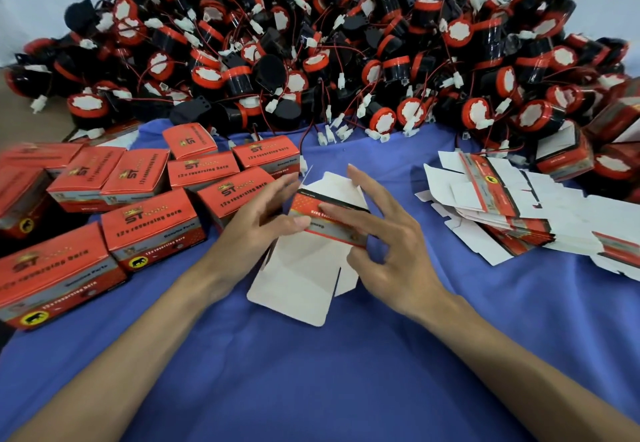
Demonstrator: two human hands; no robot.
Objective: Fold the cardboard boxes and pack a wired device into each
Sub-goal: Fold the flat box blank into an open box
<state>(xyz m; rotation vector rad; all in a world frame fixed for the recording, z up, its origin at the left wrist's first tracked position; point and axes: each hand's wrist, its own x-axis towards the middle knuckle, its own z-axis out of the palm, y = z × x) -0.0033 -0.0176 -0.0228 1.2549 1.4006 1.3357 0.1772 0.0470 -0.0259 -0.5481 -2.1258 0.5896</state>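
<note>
Both: left hand, right hand pinch flat box (fingers splayed).

The left hand and right hand hold a half-opened cardboard box between them over the blue-covered worktop. The left thumb lies on its red panel, and the right forefinger stretches across it. Folded boxes stand left of the left hand. Flat blanks lie stacked right of the right hand. Wired devices are heaped beyond both.

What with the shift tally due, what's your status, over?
Partly folded box gripped by left hand and right hand. Nothing packed in it yet. Nothing blocking.
</note>
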